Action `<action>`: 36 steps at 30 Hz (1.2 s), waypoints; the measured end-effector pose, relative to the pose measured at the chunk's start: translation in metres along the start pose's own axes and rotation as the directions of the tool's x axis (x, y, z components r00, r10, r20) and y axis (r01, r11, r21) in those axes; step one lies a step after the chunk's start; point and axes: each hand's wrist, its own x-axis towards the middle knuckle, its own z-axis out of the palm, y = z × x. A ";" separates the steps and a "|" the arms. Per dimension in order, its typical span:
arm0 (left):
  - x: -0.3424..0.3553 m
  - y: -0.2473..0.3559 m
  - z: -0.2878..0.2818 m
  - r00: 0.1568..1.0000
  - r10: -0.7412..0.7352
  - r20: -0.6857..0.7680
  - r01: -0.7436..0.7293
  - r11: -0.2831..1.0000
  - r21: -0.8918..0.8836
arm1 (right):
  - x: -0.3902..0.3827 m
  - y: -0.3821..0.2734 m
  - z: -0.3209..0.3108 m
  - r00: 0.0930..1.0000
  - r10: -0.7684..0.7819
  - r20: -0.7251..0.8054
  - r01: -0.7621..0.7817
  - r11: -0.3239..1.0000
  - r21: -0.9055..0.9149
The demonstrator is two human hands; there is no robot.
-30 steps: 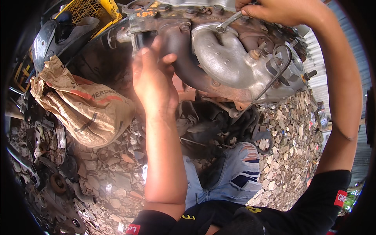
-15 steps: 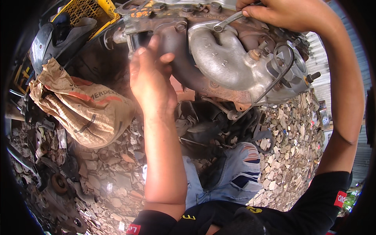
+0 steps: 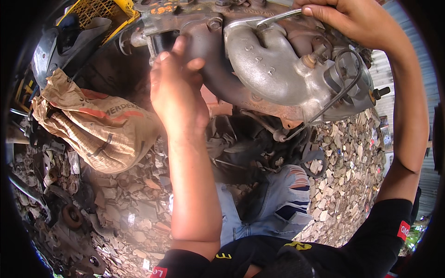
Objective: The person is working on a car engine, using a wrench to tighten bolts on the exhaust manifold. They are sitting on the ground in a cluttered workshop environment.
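Note:
My right hand (image 3: 354,21) grips a steel wrench (image 3: 281,17) by its outer end. The wrench's other end sits over a bolt at the top of the silver cast manifold (image 3: 273,76). My left hand (image 3: 180,92) is raised beside the dark curved pipe (image 3: 206,48) left of that manifold. Its fingers are apart and hold nothing that shows; whether the fingertips touch the metal I cannot tell. Behind both hands lies the rusty engine block (image 3: 185,18), with several bolts along it. A thin bent metal tube (image 3: 331,100) runs down the manifold's right side.
A crumpled brown paper sack (image 3: 109,136) stands at the left, below a dark plastic part (image 3: 55,48) and a yellow crate (image 3: 99,16). Greasy metal parts (image 3: 69,217) lie at lower left. Broken stone (image 3: 343,171) covers the ground around my jeans (image 3: 273,204).
My right hand has swung the wrench's outer end a little toward me, so it lies flatter. My left hand stays by the dark pipe. The view has shifted slightly.

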 end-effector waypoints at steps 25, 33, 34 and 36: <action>-0.002 0.008 -0.001 1.000 -0.004 -0.027 0.003 0.999 -0.047 | 0.009 0.004 0.022 0.992 0.093 0.085 -0.092 0.996 -0.016; -0.004 0.012 -0.002 1.000 -0.003 -0.006 0.003 0.999 -0.054 | 0.007 -0.004 -0.002 0.913 0.310 0.264 -0.255 0.941 -0.222; -0.004 0.011 -0.001 1.000 -0.003 -0.002 0.003 0.999 -0.054 | 0.009 -0.010 -0.003 0.942 0.253 0.219 -0.189 0.942 -0.276; -0.004 0.012 -0.001 1.000 0.001 -0.001 -0.001 0.999 -0.050 | 0.012 -0.022 -0.006 0.983 0.122 0.140 -0.059 0.920 -0.387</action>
